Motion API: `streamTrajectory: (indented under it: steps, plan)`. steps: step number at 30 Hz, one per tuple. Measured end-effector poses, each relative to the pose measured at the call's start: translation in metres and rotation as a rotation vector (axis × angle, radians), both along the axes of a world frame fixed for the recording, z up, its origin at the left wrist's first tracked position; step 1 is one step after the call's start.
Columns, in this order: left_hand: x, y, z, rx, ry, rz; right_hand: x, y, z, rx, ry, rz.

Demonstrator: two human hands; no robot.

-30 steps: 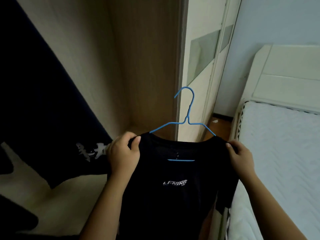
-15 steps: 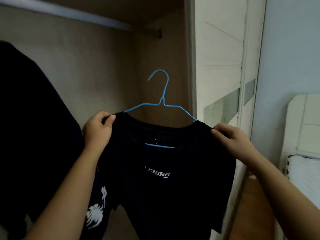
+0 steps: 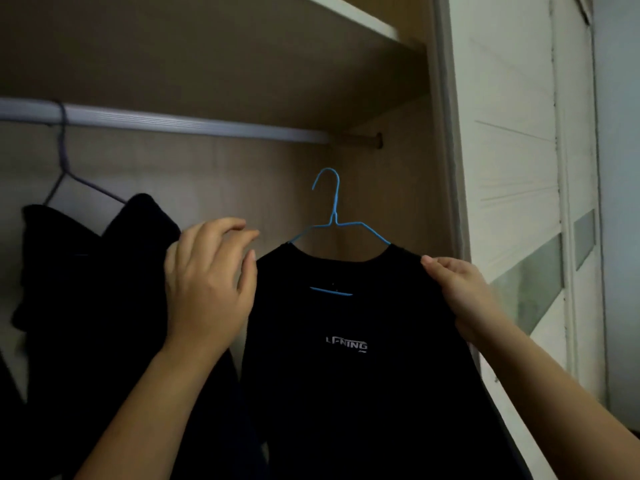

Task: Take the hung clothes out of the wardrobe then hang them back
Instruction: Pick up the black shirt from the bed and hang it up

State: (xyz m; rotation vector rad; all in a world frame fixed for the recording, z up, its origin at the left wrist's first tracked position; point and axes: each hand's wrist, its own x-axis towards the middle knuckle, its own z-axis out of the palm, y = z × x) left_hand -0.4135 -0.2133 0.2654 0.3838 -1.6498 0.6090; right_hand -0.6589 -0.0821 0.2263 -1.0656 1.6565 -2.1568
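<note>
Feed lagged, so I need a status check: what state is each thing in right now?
black T-shirt, on the blue hanger, held up, not hung.
blue hanger, hook free, below the rail.
rail, carries the purple hanger.
dark garment, hanging on the purple hanger.
left hand, open, holding nothing, beside the black T-shirt.
right hand, pinches the black T-shirt's shoulder.
</note>
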Motion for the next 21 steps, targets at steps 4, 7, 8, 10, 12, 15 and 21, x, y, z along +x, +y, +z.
streamTrajectory:
  steps: [4, 7, 8, 10, 12, 15, 21]
  plan:
    - [0.026, -0.018, 0.014, 0.040, 0.055, 0.239, 0.020, -0.028, 0.025, -0.080, 0.097, -0.013]
    - [0.045, -0.028, 0.021, 0.185, 0.063, 0.255, 0.038, -0.047, 0.048, -0.107, 0.147, -0.015]
    - [0.050, -0.029, 0.022, 0.222, 0.076, 0.225, 0.044, -0.052, 0.056, -0.113, 0.162, -0.010]
    - [0.061, -0.029, 0.024, 0.256, 0.111, 0.179, 0.057, -0.061, 0.072, -0.147, 0.199, -0.012]
    - [0.070, -0.029, 0.025, 0.276, 0.141, 0.141, 0.070, -0.071, 0.084, -0.185, 0.222, -0.011]
    - [0.079, -0.029, 0.025, 0.292, 0.165, 0.079, 0.091, -0.087, 0.097, -0.204, 0.248, 0.002]
    - [0.091, -0.026, 0.020, 0.333, 0.181, -0.017, 0.130, -0.123, 0.124, -0.165, 0.330, -0.062]
